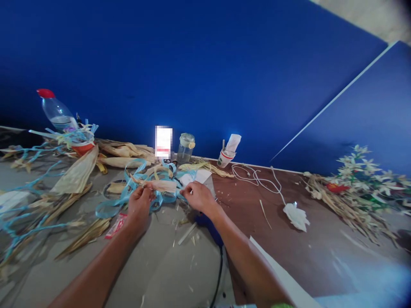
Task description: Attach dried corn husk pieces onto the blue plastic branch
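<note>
My left hand (141, 200) is closed in a pinch on one end of a pale strip of dried husk (164, 185), which stretches to the right. Just past the strip's other end, my right hand (201, 196) has its fingers curled together; what they hold, if anything, is too small to make out. Loops of light blue ribbon (107, 209) lie under and around the husk. Below my right wrist rests a dark blue tool (210, 229), partly covered by the forearm, with a black cord. A whitish stick (187, 234) lies beside it.
Dried husks (125, 149) pile along the back left, near a red-capped bottle (56, 112). A lidded jar (186, 149) and a paper cup (226, 157) stand by the blue wall. White cable (272, 184) and white flowers (362, 171) with stalks lie rightward; blue-wrapped stems (19, 231) lie left.
</note>
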`<act>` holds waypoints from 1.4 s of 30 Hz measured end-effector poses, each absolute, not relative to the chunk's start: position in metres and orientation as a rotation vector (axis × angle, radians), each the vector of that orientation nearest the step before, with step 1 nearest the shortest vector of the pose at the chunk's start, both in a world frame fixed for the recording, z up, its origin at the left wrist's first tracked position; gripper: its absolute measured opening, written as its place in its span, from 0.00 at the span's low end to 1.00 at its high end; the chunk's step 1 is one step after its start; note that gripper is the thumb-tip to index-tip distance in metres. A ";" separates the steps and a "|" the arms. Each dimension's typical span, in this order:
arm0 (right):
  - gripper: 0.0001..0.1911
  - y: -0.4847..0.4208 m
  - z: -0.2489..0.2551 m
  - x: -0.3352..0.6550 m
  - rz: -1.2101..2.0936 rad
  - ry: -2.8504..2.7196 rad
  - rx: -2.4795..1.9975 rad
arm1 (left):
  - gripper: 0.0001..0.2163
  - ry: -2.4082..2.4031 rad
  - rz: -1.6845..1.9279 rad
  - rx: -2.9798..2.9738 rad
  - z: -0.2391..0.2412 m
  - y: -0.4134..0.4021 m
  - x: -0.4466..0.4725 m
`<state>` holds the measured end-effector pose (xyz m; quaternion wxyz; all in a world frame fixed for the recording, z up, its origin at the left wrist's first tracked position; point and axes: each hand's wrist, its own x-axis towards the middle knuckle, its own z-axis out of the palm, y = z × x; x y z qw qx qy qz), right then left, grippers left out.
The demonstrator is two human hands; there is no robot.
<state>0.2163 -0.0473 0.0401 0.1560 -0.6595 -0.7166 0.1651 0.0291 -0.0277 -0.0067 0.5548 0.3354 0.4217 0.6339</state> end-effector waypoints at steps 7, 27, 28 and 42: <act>0.22 -0.023 0.037 0.192 0.471 -2.168 -1.914 | 0.14 1.030 1.507 0.771 -0.010 -0.026 0.026; 0.14 -0.001 0.024 0.190 0.383 -2.169 -1.989 | 0.13 1.035 1.562 0.721 0.002 -0.027 0.028; 0.13 0.000 0.022 0.186 0.385 -2.177 -2.038 | 0.13 1.032 1.569 0.733 0.000 -0.027 0.028; 0.10 0.013 0.045 0.195 0.508 -1.804 -2.041 | 0.12 1.076 1.563 0.733 -0.008 -0.025 0.024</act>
